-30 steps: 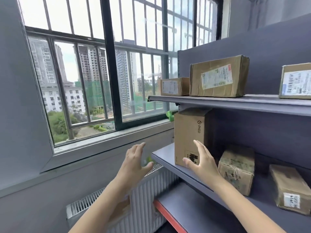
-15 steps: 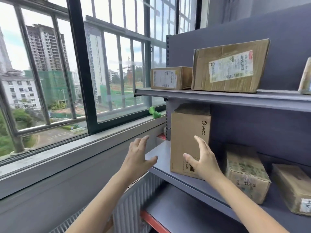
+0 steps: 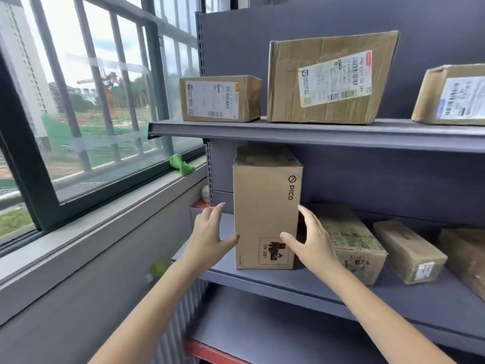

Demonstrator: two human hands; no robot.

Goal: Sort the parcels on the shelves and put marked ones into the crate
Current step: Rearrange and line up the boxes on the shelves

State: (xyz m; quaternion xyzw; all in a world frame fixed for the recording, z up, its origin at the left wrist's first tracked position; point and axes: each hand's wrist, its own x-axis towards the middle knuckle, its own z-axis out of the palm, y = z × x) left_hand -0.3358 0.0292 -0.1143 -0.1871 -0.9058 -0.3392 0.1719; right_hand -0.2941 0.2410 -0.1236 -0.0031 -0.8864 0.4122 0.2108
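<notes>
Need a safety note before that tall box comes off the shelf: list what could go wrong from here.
1. The tall box nearly fills the gap under the upper shelf; lifting it could jam it there.
2. The right hand sits in the narrow gap beside the printed box and may knock it.
3. The left hand is open, so the box might tip.

Both hands have closed in on the tall brown cardboard PICO box (image 3: 266,214): left hand (image 3: 210,236) at its nine o'clock, right hand (image 3: 309,241) at three, thumbs seemingly touching cardboard.
</notes>
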